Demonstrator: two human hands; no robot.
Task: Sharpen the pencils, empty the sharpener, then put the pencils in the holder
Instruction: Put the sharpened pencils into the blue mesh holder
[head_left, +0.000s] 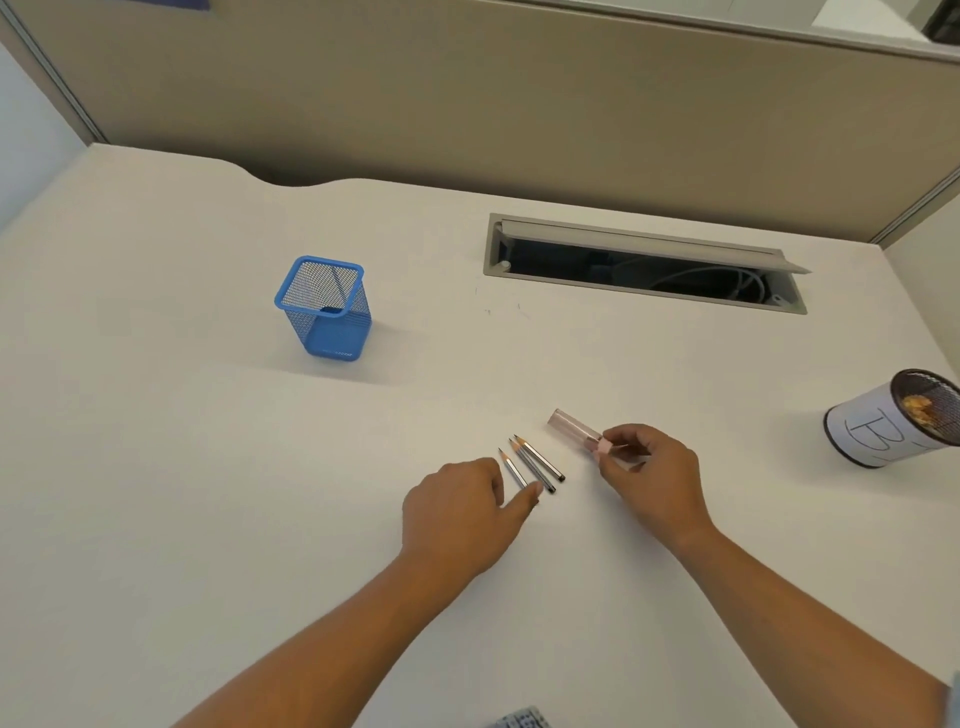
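Three grey pencils (535, 464) lie side by side on the white desk, sharpened tips pointing away from me. My left hand (462, 512) rests on the desk with its fingertips touching the near ends of the pencils. My right hand (649, 478) pinches the pink end of a clear tube-shaped sharpener (576, 432), which points up and left just over the desk. A blue mesh pencil holder (326, 306) stands upright at the far left, apart from both hands.
A black mesh bin (893, 423) wrapped in white paper holds pencil shavings at the right edge. An open cable slot (644, 262) with wires cuts into the desk behind. A beige partition wall runs along the back.
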